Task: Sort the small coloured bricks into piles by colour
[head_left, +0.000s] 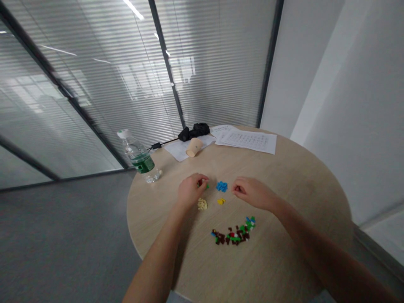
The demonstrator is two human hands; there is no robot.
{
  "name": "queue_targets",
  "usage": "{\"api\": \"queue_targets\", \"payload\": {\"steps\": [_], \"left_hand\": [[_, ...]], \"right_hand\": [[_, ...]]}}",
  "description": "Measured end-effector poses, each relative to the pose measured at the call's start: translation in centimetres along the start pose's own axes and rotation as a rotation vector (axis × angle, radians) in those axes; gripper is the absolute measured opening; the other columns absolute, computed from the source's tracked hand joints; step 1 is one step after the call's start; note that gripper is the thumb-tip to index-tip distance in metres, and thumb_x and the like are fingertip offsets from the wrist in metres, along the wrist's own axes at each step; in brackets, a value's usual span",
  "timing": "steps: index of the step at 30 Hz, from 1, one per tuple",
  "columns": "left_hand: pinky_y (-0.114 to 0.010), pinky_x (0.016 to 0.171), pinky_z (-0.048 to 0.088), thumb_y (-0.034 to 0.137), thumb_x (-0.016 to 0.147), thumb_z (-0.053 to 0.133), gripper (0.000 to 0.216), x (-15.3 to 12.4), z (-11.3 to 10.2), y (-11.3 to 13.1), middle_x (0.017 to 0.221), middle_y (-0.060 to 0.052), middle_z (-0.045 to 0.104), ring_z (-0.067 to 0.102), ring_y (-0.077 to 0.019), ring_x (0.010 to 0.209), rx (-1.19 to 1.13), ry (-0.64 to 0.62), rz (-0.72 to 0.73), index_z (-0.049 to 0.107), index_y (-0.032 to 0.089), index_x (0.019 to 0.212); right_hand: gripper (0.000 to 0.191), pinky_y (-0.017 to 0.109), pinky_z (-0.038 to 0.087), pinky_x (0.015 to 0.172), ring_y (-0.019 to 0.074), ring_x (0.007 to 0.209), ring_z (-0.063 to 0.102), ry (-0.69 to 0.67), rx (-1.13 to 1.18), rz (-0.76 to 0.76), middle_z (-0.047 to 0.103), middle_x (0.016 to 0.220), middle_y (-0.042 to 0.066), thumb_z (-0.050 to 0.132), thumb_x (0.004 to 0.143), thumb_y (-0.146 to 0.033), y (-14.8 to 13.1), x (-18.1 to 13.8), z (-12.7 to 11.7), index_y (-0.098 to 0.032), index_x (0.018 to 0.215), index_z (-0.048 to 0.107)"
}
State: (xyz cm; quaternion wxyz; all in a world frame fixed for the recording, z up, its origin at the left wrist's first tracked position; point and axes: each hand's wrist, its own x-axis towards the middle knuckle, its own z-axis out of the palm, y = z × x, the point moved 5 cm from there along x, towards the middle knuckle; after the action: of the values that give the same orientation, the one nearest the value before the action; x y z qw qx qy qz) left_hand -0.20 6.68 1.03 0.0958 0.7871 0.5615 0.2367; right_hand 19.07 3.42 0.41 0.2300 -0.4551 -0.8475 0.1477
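Observation:
My left hand (190, 190) rests on the round wooden table (284, 176) with its fingers curled over small green pieces (206, 185). My right hand (251, 192) lies to the right, fingers pinched together; what they hold, if anything, is too small to make out. Between my hands sits a small blue pile (221, 186). Just nearer lie a yellow pile (221, 201) and a cream pile (202, 204). A curved row of mixed brown, green, red and blue pieces (235, 233) lies closer to me.
A plastic water bottle (139, 156) with a green label stands at the table's left edge. At the back lie a tipped paper cup (193, 147), a black object with a cable (193, 131) and printed sheets (248, 139). Glass walls with blinds stand behind.

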Motion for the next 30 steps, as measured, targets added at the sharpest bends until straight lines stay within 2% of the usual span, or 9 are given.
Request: {"api": "queue_targets", "payload": {"steps": [4,7,11,14,16,20,25,30], "left_hand": [[-0.025,0.061,0.037,0.025,0.083,0.048,0.024,0.1,-1.1,-0.8,0.080,-0.004,0.065,0.055,-0.0152,0.068,0.016,0.132,-0.090,0.068,0.018,0.094],[-0.025,0.061,0.037,0.025,0.083,0.049,0.023,0.1,-1.2,-1.0,0.081,-0.004,0.064,0.054,-0.0143,0.067,0.001,0.149,-0.088,0.068,0.017,0.091],[-0.024,0.065,0.040,0.030,0.083,0.053,0.021,0.2,-0.2,0.2,0.081,-0.004,0.063,0.055,-0.0140,0.070,-0.183,0.035,0.076,0.069,0.017,0.087],[-0.025,0.071,0.042,0.033,0.084,0.053,0.023,-0.1,0.9,2.0,0.081,-0.004,0.064,0.057,-0.0143,0.076,-0.386,-0.110,0.230,0.069,0.016,0.086],[-0.024,0.070,0.042,0.032,0.085,0.052,0.024,-0.4,1.5,2.9,0.079,-0.004,0.064,0.056,-0.0139,0.075,-0.461,-0.178,0.275,0.069,0.015,0.085],[-0.023,0.065,0.039,0.030,0.083,0.053,0.022,-0.6,2.1,3.4,0.075,-0.003,0.063,0.053,-0.0124,0.069,-0.542,-0.226,0.259,0.069,0.014,0.081],[-0.023,0.065,0.039,0.029,0.080,0.057,0.021,-0.6,2.3,3.2,0.074,-0.003,0.063,0.053,-0.0122,0.068,-0.610,-0.223,0.198,0.068,0.012,0.078],[-0.022,0.063,0.040,0.027,0.080,0.058,0.018,-0.5,2.5,3.1,0.074,-0.003,0.065,0.054,-0.0119,0.068,-0.579,-0.241,0.161,0.068,0.013,0.078]], "right_hand": [[0.011,0.025,0.035,0.059,0.0131,0.064,0.052,0.080,-0.017,0.096,0.063,0.074,0.004,0.053,0.081,-0.017,1.8,0.2,-0.5,-0.016,0.077,0.063],[0.011,0.025,0.036,0.061,0.0133,0.065,0.053,0.111,-0.012,0.126,0.064,0.075,0.004,0.053,0.081,-0.017,2.2,0.3,-0.5,-0.016,0.077,0.063],[0.011,0.024,0.035,0.058,0.0123,0.062,0.051,0.132,0.054,0.100,0.061,0.072,0.002,0.054,0.083,-0.019,1.2,0.3,-0.2,-0.016,0.078,0.063],[0.008,0.023,0.034,0.058,0.0111,0.061,0.049,0.158,0.086,0.008,0.058,0.073,0.001,0.054,0.084,-0.020,-0.3,0.3,0.1,-0.017,0.082,0.062],[0.008,0.023,0.034,0.059,0.0107,0.062,0.048,0.176,0.092,-0.047,0.057,0.074,0.000,0.054,0.085,-0.020,-1.2,0.2,0.2,-0.017,0.083,0.061],[0.007,0.023,0.035,0.060,0.0106,0.063,0.047,0.201,0.100,-0.097,0.056,0.076,0.000,0.054,0.086,-0.020,-1.8,0.0,0.4,-0.017,0.082,0.059],[0.011,0.023,0.036,0.062,0.0111,0.064,0.049,0.225,0.125,-0.113,0.057,0.078,0.001,0.052,0.088,-0.023,-1.7,0.0,0.6,-0.018,0.084,0.060],[0.013,0.024,0.038,0.064,0.0122,0.069,0.052,0.233,0.126,-0.146,0.059,0.080,0.002,0.050,0.089,-0.022,-1.8,-0.1,0.6,-0.017,0.086,0.061]]}}
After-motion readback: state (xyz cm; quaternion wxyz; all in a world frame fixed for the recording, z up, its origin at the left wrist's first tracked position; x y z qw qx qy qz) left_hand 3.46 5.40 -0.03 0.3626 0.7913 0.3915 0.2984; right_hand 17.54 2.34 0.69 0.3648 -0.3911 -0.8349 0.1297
